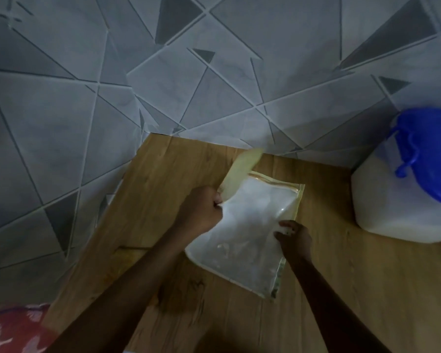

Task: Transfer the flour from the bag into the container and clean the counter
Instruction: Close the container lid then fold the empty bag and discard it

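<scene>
The task is looking barely begun. One bag (245, 225) of flour is lying flat near the middle of the tabletop (163, 174), toward its far edge, and it is looking full and swollen, so no flour seems to have left it. One container (397, 200), a white tub, is standing at the tabletop's right edge, well apart from the bag, with its one blue lid (428, 154) sitting tilted on top; whether the lid is fastened cannot be told.

The left hand (201, 210) is curling into a tight grip on the bag's upper left corner, where a pale flap is sticking up toward the far edge. The right hand (294, 236) is pressing on the bag's right edge with its fingers bent; the dim light is hiding whether they are pinching the plastic or only steadying it.

Judging by this, the opening of the bag is the step in hand. Pouring is not yet done, and the wiping is still ahead; no spilled flour is showing on the tabletop, and no cloth is in view.

Counted: one bag, one container, one lid, two hands.
</scene>
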